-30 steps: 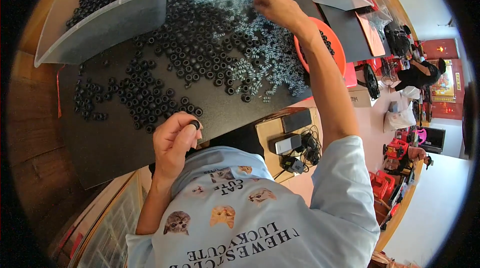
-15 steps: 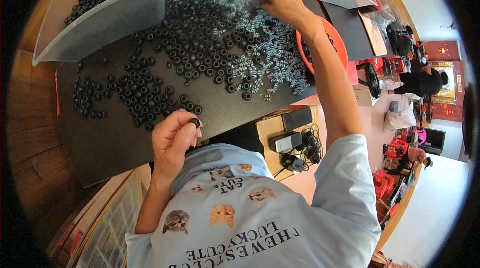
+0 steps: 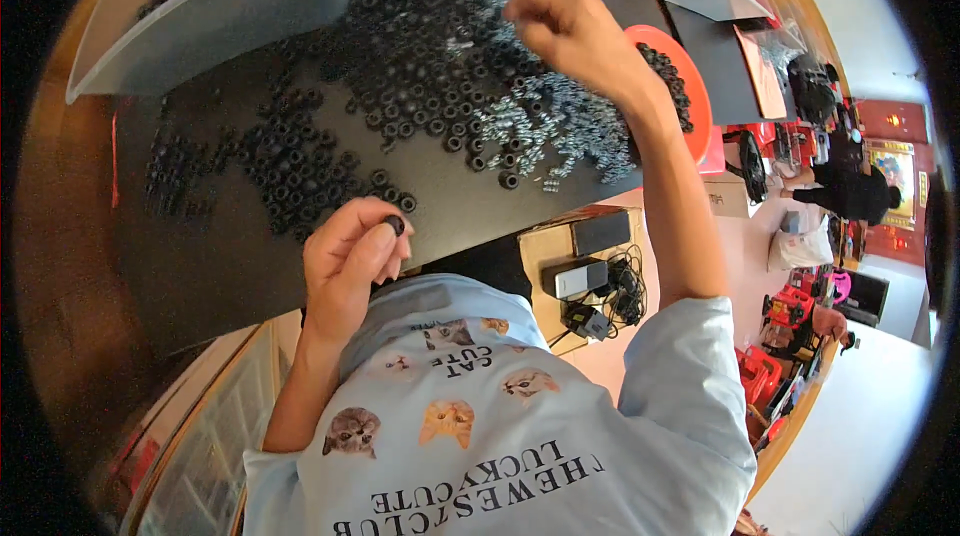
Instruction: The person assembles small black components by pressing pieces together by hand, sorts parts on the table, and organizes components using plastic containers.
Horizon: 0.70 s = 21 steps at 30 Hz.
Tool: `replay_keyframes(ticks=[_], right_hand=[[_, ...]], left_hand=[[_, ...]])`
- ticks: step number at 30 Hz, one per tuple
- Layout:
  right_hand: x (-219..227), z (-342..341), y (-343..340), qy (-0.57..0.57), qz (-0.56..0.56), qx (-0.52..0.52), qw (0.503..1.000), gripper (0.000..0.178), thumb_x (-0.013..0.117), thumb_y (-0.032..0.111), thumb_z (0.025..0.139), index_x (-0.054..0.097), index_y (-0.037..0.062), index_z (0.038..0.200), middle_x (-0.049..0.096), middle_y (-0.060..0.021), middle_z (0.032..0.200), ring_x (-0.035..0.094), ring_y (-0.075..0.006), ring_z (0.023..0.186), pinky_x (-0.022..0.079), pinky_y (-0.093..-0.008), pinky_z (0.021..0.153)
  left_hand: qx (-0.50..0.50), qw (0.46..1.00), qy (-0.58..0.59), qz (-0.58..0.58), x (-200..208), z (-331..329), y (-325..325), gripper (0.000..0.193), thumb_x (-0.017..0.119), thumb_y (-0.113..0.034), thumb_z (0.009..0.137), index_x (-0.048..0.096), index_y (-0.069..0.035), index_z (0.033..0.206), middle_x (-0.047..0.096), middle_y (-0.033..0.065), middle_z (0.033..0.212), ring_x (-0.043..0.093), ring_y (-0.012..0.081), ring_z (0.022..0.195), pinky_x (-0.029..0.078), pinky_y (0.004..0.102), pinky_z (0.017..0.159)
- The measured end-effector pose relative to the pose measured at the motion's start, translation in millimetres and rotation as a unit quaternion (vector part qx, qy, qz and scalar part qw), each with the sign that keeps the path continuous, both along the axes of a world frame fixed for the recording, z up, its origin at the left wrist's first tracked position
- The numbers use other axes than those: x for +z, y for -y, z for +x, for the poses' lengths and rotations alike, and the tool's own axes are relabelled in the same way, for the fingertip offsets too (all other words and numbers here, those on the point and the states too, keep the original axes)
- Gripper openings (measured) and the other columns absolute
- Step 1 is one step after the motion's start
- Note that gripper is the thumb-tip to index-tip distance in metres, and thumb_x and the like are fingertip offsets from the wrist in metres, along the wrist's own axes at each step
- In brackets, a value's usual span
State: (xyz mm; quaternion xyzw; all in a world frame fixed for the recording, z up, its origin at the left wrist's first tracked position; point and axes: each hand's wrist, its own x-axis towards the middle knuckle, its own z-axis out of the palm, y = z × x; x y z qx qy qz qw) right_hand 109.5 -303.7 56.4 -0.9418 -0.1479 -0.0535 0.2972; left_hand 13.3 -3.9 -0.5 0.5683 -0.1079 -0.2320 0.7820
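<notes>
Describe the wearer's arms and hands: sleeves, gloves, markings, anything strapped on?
Left hand and right hand: both bare, no gloves. Forearms uncovered; no watch, bracelet, cable or marking visible on them. Loose short sleeves, plain light blue, belong to a T-shirt printed with cat faces and dark lettering.

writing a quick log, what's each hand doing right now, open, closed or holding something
Left hand: closed, pinching a small black part.
Right hand: fingers curled; cannot tell whether it holds anything.
</notes>
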Motion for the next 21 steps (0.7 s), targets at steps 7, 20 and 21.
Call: replay_keyframes(ticks=[7, 20, 21], right_hand=[[0.0, -63.3, -96.6, -0.195, 0.367, 0.042, 0.909, 0.012, 0.067, 0.01, 0.085, 0.062, -0.0016, 0.084, 0.061, -0.0014, 0.071, 0.054, -0.0057, 0.063, 0.045, -0.0222, 0.055], [-13.5, -88.8, -138.8, -0.076, 0.381, 0.09, 0.917, 0.011, 0.057, 0.003, 0.091, 0.061, -0.0066, 0.092, 0.064, -0.0088, 0.078, 0.062, -0.0124, 0.065, 0.049, -0.0236, 0.059], [-14.9, -89.4, -139.8, -0.085, 0.423, 0.083, 0.898, 0.011, 0.056, 0.004, 0.091, 0.059, -0.007, 0.09, 0.064, -0.0092, 0.073, 0.064, -0.0137, 0.06, 0.05, -0.0251, 0.055]], left_hand=[[0.013, 0.995, -0.067, -0.066, 1.3, 4.1, 2.3, 0.021, 0.051, -0.018, 0.095, 0.057, 0.001, 0.1, 0.058, 0.0037, 0.076, 0.047, 0.0061, 0.058, 0.037, 0.0195, 0.05], [0.016, 0.985, -0.076, -0.153, -3.4, 5.5, -1.4, 0.022, 0.048, -0.018, 0.097, 0.058, 0.0, 0.101, 0.056, 0.0031, 0.071, 0.046, 0.0062, 0.054, 0.036, 0.02, 0.047], [0.017, 0.985, -0.077, -0.154, -3.2, 5.2, -1.9, 0.022, 0.048, -0.018, 0.097, 0.058, 0.0, 0.101, 0.056, 0.0031, 0.071, 0.046, 0.0062, 0.054, 0.036, 0.02, 0.047]])
